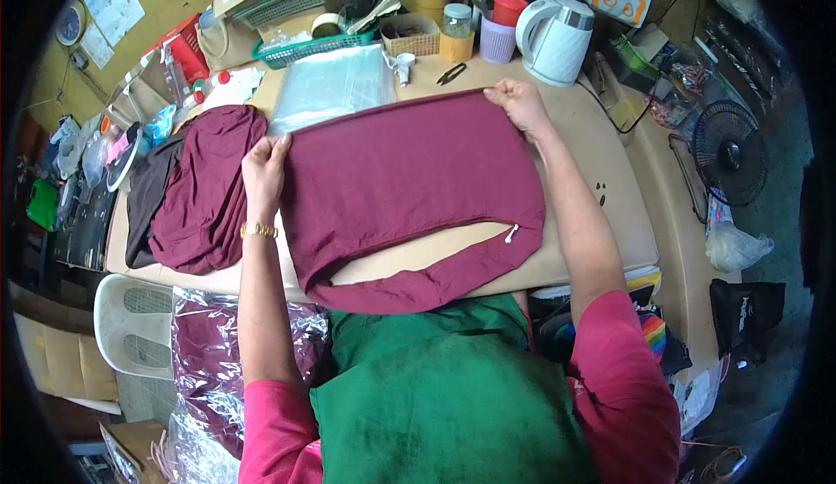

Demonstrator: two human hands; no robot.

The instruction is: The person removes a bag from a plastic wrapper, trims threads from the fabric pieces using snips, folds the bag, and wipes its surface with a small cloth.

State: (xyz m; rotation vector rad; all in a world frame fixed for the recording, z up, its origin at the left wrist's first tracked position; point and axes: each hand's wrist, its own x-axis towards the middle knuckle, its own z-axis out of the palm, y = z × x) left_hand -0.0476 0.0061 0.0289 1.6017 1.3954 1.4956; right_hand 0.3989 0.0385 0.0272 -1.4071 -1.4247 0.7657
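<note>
A maroon fabric piece is stretched out above the table, its far edge straight and a wide band looping round an opening on my side. A small white tag or cord shows near the band's right end. My left hand pinches the far left corner, and my right hand pinches the far right corner. Left of it lies a crumpled heap of maroon cloth with darker cloth beside it. Beyond the fabric is a stack of clear plastic bags.
Black thread snips lie on the table near a white kettle. A green basket and jar stand at the back. A fan is at right; a white chair and plastic-wrapped maroon cloth are at lower left.
</note>
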